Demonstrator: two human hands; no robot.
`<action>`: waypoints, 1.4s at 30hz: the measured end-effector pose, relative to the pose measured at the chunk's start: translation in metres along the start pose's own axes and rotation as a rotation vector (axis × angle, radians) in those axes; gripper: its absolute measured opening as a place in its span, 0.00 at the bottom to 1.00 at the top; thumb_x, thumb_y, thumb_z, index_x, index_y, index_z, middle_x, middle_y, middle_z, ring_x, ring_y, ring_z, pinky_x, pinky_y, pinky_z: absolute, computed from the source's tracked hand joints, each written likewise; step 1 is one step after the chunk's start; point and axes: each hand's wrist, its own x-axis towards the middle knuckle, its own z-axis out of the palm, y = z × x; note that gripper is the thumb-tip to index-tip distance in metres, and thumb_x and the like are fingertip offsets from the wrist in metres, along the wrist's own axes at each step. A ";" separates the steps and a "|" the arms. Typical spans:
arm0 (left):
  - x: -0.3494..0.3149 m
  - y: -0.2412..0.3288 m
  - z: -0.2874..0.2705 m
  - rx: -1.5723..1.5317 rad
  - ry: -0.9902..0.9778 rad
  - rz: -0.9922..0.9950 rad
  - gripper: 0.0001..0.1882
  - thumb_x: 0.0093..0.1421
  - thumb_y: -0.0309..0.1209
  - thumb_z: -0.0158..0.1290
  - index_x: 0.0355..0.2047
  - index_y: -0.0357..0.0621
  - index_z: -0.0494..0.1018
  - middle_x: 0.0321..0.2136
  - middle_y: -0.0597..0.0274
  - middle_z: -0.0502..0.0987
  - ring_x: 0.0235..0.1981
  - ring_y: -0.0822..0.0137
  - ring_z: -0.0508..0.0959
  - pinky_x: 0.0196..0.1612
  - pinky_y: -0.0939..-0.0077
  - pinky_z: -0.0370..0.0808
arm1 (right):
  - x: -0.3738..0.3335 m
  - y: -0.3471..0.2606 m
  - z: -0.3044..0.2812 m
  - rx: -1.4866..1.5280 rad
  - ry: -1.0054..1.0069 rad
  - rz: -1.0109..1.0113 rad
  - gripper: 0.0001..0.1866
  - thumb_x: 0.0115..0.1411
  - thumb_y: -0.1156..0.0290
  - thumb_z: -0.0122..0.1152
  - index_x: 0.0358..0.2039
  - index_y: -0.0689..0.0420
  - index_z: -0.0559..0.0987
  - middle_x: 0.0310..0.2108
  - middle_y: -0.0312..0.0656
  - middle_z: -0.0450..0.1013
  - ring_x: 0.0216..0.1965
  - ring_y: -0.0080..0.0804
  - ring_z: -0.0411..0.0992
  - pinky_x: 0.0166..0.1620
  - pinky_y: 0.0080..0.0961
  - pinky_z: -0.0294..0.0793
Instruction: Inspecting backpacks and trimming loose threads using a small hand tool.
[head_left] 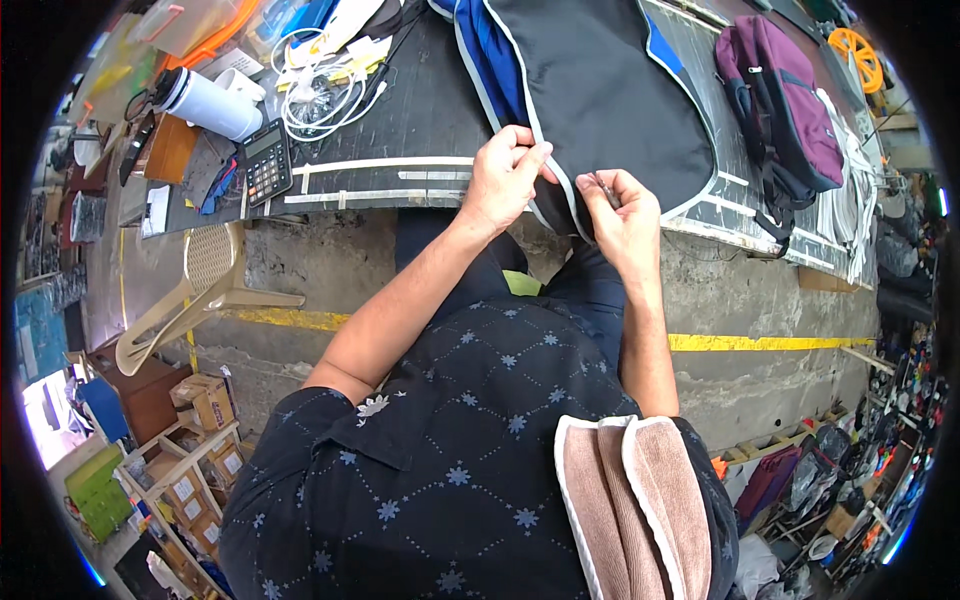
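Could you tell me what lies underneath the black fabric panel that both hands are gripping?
The black fabric panel lies on the dark worktable, its edge pinched by the left hand and right hand. Anything beneath its middle is covered.

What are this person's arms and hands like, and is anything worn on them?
Both forearms are bare, with no gloves on the left hand or the right hand. Short dark navy shirt sleeves printed with pale star-flowers and dotted diamond lines end above the elbows. No watch or rings are visible.
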 end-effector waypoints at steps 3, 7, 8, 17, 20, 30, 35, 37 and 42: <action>-0.003 0.004 0.000 0.070 -0.010 -0.013 0.15 0.72 0.34 0.62 0.50 0.37 0.74 0.31 0.59 0.85 0.20 0.78 0.73 0.24 0.80 0.72 | 0.003 0.000 -0.009 -0.066 -0.008 0.045 0.10 0.74 0.67 0.67 0.41 0.63 0.86 0.31 0.26 0.78 0.31 0.09 0.67 0.34 0.14 0.66; -0.011 0.026 0.008 0.525 0.344 0.548 0.22 0.59 0.30 0.69 0.53 0.45 0.78 0.37 0.58 0.83 0.40 0.64 0.80 0.42 0.67 0.76 | 0.007 0.013 -0.005 0.287 -0.112 0.032 0.10 0.75 0.67 0.66 0.43 0.62 0.85 0.33 0.26 0.78 0.34 0.09 0.69 0.37 0.12 0.67; -0.010 0.034 0.003 0.646 0.210 0.734 0.20 0.57 0.28 0.69 0.49 0.45 0.80 0.37 0.61 0.83 0.41 0.63 0.80 0.46 0.65 0.76 | 0.007 0.013 -0.004 0.353 -0.140 0.041 0.10 0.76 0.67 0.65 0.43 0.61 0.85 0.34 0.26 0.78 0.35 0.09 0.69 0.38 0.11 0.67; -0.012 0.036 -0.011 1.097 -0.049 0.760 0.04 0.63 0.34 0.64 0.33 0.49 0.81 0.32 0.69 0.82 0.39 0.63 0.80 0.49 0.58 0.65 | -0.004 0.006 0.010 0.318 -0.063 -0.037 0.10 0.76 0.67 0.65 0.44 0.61 0.83 0.31 0.23 0.72 0.32 0.10 0.63 0.35 0.12 0.63; -0.010 0.029 -0.017 0.970 -0.026 0.645 0.05 0.67 0.34 0.61 0.34 0.49 0.80 0.30 0.69 0.83 0.35 0.64 0.81 0.48 0.60 0.66 | -0.009 0.000 0.006 0.135 0.107 -0.140 0.09 0.74 0.68 0.67 0.45 0.62 0.83 0.29 0.24 0.71 0.31 0.11 0.63 0.35 0.13 0.64; -0.011 0.035 -0.019 0.880 -0.045 0.531 0.06 0.73 0.35 0.57 0.39 0.50 0.78 0.28 0.72 0.86 0.32 0.66 0.84 0.49 0.61 0.63 | -0.019 0.014 0.012 -0.239 0.115 -0.256 0.11 0.66 0.69 0.74 0.43 0.63 0.85 0.28 0.39 0.82 0.26 0.17 0.71 0.31 0.23 0.73; -0.012 0.036 -0.018 0.893 -0.048 0.559 0.06 0.73 0.36 0.57 0.40 0.50 0.78 0.29 0.72 0.87 0.33 0.66 0.84 0.49 0.60 0.62 | -0.017 0.011 0.015 -0.280 0.112 -0.220 0.11 0.65 0.68 0.75 0.42 0.62 0.85 0.28 0.41 0.83 0.24 0.20 0.72 0.31 0.24 0.74; -0.013 0.037 -0.017 0.902 -0.042 0.559 0.06 0.74 0.36 0.56 0.40 0.51 0.78 0.29 0.72 0.87 0.33 0.66 0.84 0.49 0.59 0.62 | -0.016 0.009 0.016 -0.287 0.115 -0.220 0.11 0.65 0.68 0.75 0.42 0.62 0.85 0.28 0.41 0.83 0.24 0.20 0.72 0.31 0.24 0.74; -0.013 0.036 -0.017 0.894 -0.038 0.560 0.06 0.74 0.36 0.56 0.40 0.51 0.78 0.28 0.72 0.87 0.33 0.66 0.84 0.49 0.59 0.61 | -0.014 0.011 0.017 -0.303 0.110 -0.204 0.11 0.66 0.68 0.75 0.42 0.62 0.85 0.28 0.41 0.83 0.24 0.19 0.73 0.31 0.24 0.74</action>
